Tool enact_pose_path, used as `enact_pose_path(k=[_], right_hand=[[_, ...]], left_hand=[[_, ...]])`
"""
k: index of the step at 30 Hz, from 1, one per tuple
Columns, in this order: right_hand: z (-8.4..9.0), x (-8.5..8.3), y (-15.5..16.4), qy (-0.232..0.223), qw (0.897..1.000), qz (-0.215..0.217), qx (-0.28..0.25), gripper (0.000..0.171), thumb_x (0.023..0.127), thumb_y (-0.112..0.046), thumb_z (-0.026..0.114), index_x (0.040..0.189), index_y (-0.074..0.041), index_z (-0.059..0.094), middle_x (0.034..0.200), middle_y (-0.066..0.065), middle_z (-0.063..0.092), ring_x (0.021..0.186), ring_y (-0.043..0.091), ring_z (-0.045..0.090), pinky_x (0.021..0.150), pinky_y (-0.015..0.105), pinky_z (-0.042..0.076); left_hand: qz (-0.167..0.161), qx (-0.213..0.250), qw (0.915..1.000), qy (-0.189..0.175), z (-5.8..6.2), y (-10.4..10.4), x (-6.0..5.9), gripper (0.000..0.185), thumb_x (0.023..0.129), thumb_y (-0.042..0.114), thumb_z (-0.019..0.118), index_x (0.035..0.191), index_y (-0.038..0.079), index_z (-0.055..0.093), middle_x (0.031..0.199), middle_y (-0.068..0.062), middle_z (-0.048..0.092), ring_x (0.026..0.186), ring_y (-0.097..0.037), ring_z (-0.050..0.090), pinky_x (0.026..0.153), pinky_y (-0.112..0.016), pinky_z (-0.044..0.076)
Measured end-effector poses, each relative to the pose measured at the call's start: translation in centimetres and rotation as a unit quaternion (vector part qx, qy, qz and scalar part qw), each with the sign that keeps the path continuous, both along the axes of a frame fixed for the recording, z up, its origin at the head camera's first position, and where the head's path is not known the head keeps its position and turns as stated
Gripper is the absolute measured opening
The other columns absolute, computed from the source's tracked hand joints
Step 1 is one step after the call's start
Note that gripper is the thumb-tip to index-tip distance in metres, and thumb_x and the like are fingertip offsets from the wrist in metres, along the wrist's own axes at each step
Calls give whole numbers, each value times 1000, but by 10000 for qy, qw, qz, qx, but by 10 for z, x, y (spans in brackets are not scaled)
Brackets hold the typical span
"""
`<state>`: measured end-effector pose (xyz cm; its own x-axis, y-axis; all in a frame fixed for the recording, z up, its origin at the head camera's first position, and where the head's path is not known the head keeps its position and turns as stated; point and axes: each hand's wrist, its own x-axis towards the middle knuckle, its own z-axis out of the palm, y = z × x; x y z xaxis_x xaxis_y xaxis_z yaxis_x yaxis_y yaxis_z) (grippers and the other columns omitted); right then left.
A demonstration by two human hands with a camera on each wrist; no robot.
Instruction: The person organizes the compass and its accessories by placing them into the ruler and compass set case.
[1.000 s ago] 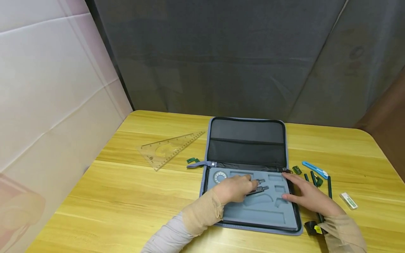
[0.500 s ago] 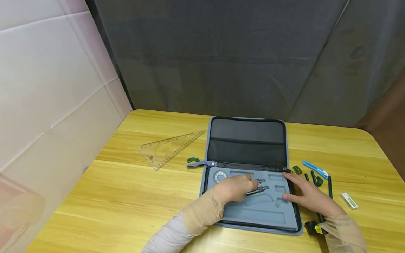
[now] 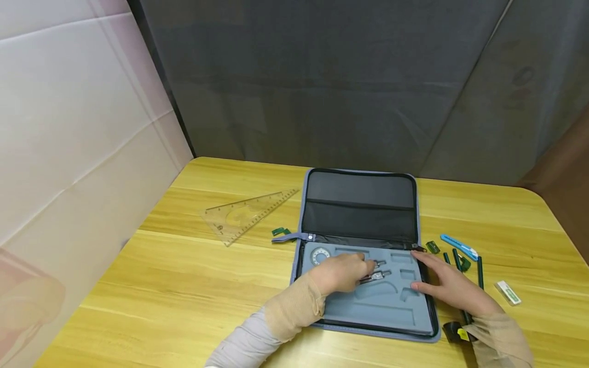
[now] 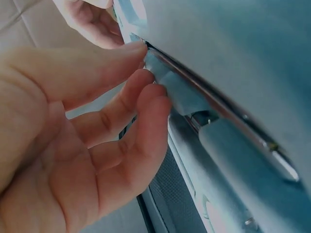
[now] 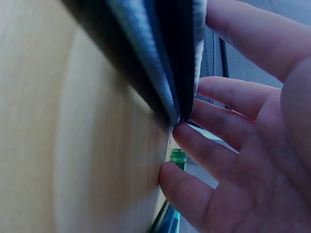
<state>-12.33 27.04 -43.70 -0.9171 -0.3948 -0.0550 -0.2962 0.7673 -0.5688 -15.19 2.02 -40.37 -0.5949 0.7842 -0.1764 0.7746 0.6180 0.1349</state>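
A zip case (image 3: 361, 191) lies unfolded on the table, with a grey-blue moulded tray (image 3: 377, 313) in its near half. My left hand (image 3: 342, 273) is over the tray, fingers curled, pinching one end of a metal drawing compass (image 3: 377, 276) that lies in its recess. In the left wrist view the thumb and fingertips meet at the end of the compass (image 4: 233, 114). My right hand (image 3: 453, 286) rests on the case's right edge with its fingers spread and fairly straight. In the right wrist view its fingers touch the case's side (image 5: 146, 53).
A clear set square (image 3: 250, 217) lies left of the case, near small green pieces (image 3: 278, 232). To the right are a blue utility knife (image 3: 459, 247), dark green pencils (image 3: 480, 271), a white eraser (image 3: 507, 292) and a black object with a yellow label (image 3: 453, 332).
Both hands keep their places. The metal compass under my left hand shifts very slightly in its recess; otherwise the scene stays as it was.
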Motion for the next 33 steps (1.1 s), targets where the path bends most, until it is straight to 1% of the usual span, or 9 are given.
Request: enact_pose_path(k=[6, 10, 13, 20, 26, 29, 33], right_hand=[[0, 0, 0, -69, 10000, -33, 8, 70, 82, -37, 64, 135, 2, 38, 135, 30, 35, 120, 50, 33, 88, 61, 34], [0, 0, 0, -82, 9999, -68, 44, 71, 83, -39, 63, 135, 1, 38, 135, 30, 35, 121, 50, 32, 89, 61, 33], [-1, 0, 1, -66, 9999, -56, 70, 71, 83, -39, 63, 135, 2, 38, 135, 30, 35, 121, 50, 32, 88, 61, 33], [1, 1, 1, -37, 10000, -16, 28, 70, 82, -38, 64, 135, 2, 38, 135, 30, 35, 121, 50, 32, 88, 61, 34], [1, 1, 1, -80, 10000, -38, -25, 71, 83, -39, 63, 135, 2, 37, 136, 30, 34, 121, 50, 31, 89, 62, 33], [1, 1, 1, -79, 10000, -36, -31, 71, 83, -39, 63, 135, 2, 37, 136, 29, 34, 121, 50, 31, 89, 62, 33], [0, 1, 1, -58, 10000, -23, -19, 70, 83, -37, 64, 135, 1, 38, 136, 30, 34, 121, 50, 32, 88, 61, 34]], left_hand=[[52, -5, 10000, -85, 1, -2, 0, 18, 82, 8, 64, 98, 15, 60, 87, -1, 57, 67, -9, 50, 57, -19, 42], [115, -31, 9998, -168, 2, -4, -1, 14, 86, 11, 60, 99, 15, 58, 89, 0, 57, 69, -9, 51, 58, -20, 42], [205, -17, 9993, -301, 2, -6, -1, 10, 87, 12, 58, 97, 15, 57, 89, 0, 57, 70, -10, 52, 58, -21, 42], [294, 75, 9993, -202, 3, -12, -1, 10, 87, 11, 58, 96, 15, 58, 91, 0, 58, 76, -12, 57, 61, -22, 45], [344, 61, 9990, -265, 5, -20, -5, 8, 88, 11, 57, 96, 14, 57, 93, -1, 58, 81, -12, 57, 63, -23, 46], [352, 48, 9991, -220, 6, -23, -6, 7, 87, 11, 58, 93, 14, 58, 90, 1, 57, 80, -10, 55, 64, -22, 44], [361, 144, 9991, -187, 6, -28, -8, 4, 86, 11, 59, 86, 14, 57, 83, 2, 53, 72, -9, 49, 61, -20, 41]])
